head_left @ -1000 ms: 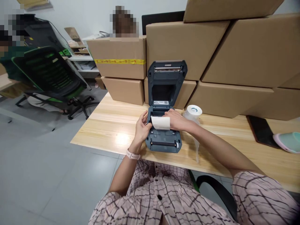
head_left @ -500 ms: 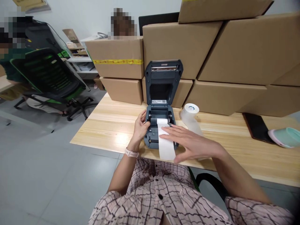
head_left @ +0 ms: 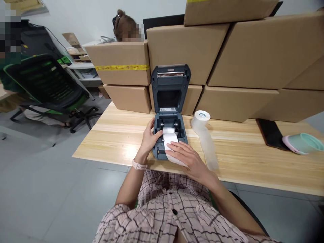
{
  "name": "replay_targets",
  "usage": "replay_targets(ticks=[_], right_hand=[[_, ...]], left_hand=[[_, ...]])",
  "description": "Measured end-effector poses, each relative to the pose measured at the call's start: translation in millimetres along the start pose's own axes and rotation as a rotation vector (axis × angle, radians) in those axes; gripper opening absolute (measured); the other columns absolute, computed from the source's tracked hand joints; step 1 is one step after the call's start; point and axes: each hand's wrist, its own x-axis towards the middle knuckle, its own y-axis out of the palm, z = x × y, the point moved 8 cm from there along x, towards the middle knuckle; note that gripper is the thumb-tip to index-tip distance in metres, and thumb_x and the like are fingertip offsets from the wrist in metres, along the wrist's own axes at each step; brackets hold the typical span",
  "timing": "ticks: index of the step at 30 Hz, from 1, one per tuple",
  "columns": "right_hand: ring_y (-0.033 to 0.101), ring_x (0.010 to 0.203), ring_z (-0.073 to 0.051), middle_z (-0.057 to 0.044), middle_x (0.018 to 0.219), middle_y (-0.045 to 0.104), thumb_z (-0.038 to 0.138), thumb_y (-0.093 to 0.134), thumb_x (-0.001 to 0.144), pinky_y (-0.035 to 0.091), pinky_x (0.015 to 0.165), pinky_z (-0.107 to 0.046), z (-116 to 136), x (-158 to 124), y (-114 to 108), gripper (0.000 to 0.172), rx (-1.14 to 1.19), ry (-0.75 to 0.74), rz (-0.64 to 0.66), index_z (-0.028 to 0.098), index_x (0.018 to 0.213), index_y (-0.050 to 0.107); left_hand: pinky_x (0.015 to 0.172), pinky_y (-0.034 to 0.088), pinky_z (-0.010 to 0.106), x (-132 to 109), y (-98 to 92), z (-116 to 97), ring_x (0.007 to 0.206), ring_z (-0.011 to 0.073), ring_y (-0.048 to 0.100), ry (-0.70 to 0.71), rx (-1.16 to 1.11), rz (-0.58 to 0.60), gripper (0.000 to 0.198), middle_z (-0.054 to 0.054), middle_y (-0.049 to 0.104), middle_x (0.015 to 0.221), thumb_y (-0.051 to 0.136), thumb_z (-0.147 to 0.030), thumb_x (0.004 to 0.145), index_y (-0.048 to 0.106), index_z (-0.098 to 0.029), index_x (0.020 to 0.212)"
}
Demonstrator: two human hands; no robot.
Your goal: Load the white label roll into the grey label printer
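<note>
Feeding stage, I'd say: white paper strip (head_left: 171, 139) runs out of its roll in the bay of the dark grey label printer (head_left: 169, 101), lid up, at the front edge of the bench (head_left: 243, 148). R hand (head_left: 188, 158) lies flat & open, pressing the strip down. L hand (head_left: 149, 140) clasps the printer's side. Next move prob. needs the strip square btw the guides. Brown cardboard boxes (head_left: 243, 54) behind are closed, contents unseen.

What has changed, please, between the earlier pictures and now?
The right hand drew the paper out of the printer toward the person and now lies flat on it. The left hand stayed on the printer's left side; the lid stayed open.
</note>
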Motion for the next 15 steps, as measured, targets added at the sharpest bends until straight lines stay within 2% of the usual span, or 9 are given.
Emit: replay_targets(ticks=[2,4,7,10,13,15], right_hand=[[0.056,0.142,-0.023,-0.009,0.146,0.065,-0.006,0.047,0.087,0.051,0.116,-0.049,5,2,-2,0.063,-0.001,-0.033,-0.048,0.023,0.142,0.057],[0.059,0.139,-0.022,-0.010,0.142,0.068,-0.006,0.046,0.087,0.054,0.114,-0.046,11,5,-1,0.062,-0.014,-0.051,-0.073,0.021,0.142,0.058],[0.063,0.134,-0.023,-0.012,0.137,0.071,-0.005,0.045,0.087,0.056,0.111,-0.044,17,7,3,0.057,-0.052,-0.069,-0.105,0.016,0.138,0.061],[0.067,0.128,-0.025,-0.015,0.130,0.073,-0.002,0.049,0.090,0.056,0.111,-0.045,23,5,2,0.049,-0.069,-0.101,-0.122,0.013,0.134,0.065],[0.062,0.135,-0.029,-0.016,0.138,0.069,0.022,0.064,0.097,0.052,0.115,-0.051,26,0,1,0.038,-0.024,-0.101,-0.001,0.015,0.134,0.066],[0.055,0.143,-0.030,-0.016,0.147,0.063,0.046,0.070,0.095,0.049,0.118,-0.053,26,-3,-4,0.051,0.030,-0.081,0.124,0.019,0.137,0.066]], left_hand=[[0.125,0.035,0.051,-9,-4.5,-14,0.151,0.0299,0.044,0.075,0.082,-0.051,0.067,0.015,0.047,0.162,0.070,-0.029,0.087,0.049,-0.021,0.150],[0.125,0.035,0.050,-21,-3.3,-33,0.149,0.0270,0.047,0.197,0.146,-0.038,0.054,0.013,0.053,0.158,0.063,-0.031,0.094,0.054,-0.022,0.147],[0.125,0.035,0.051,-37,13.9,-53,0.134,0.0243,0.063,0.317,0.259,0.166,0.037,0.010,0.070,0.140,0.056,-0.031,0.100,0.068,-0.023,0.134],[0.129,0.023,0.057,-49,31.2,-56,0.131,0.0260,0.065,0.372,0.456,0.384,0.030,0.007,0.075,0.131,0.055,-0.031,0.102,0.075,-0.025,0.124],[0.129,0.021,0.060,-53,33.4,-55,0.137,0.0279,0.061,0.414,0.581,0.444,0.031,0.006,0.072,0.136,0.056,-0.033,0.101,0.075,-0.026,0.125],[0.127,0.025,0.060,-54,31.8,-55,0.137,0.0288,0.061,0.435,0.611,0.462,0.031,0.007,0.071,0.138,0.058,-0.035,0.100,0.075,-0.027,0.125]])
